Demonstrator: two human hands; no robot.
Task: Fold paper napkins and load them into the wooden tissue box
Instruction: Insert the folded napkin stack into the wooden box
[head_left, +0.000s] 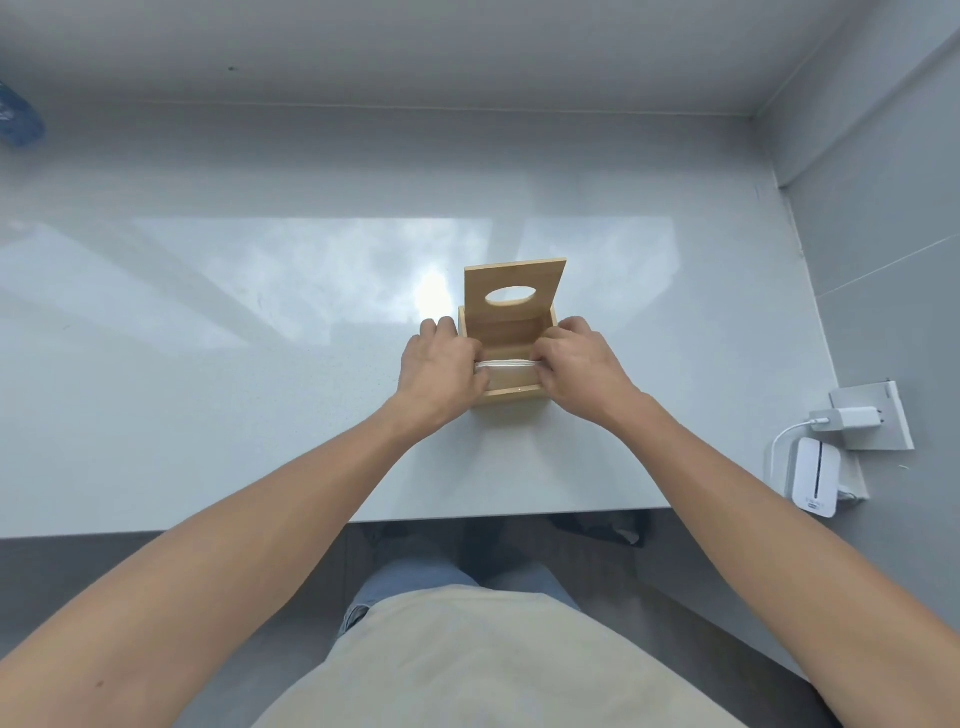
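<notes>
- Pinched between thumb and fingers of the left hand (441, 364) and the right hand (576, 364): the two ends of a white stack of folded napkins (506, 365), held level at the near rim of the box.
- Curled over the box's side walls, the remaining fingers of each hand; palms turned down.
- Open beneath the napkins: a wooden tissue box (511, 397), its lid (514, 297) standing upright at the far side, oval slot facing the camera.
- Set on the pale glossy counter (208, 364), midway along and nearer the front edge than the back wall.
- Plugged into a wall socket at the counter's right end: a white charger (852, 417), cable trailing past a small white device (813, 477).
- Blurred at the far left edge: a blue object (18, 122).
</notes>
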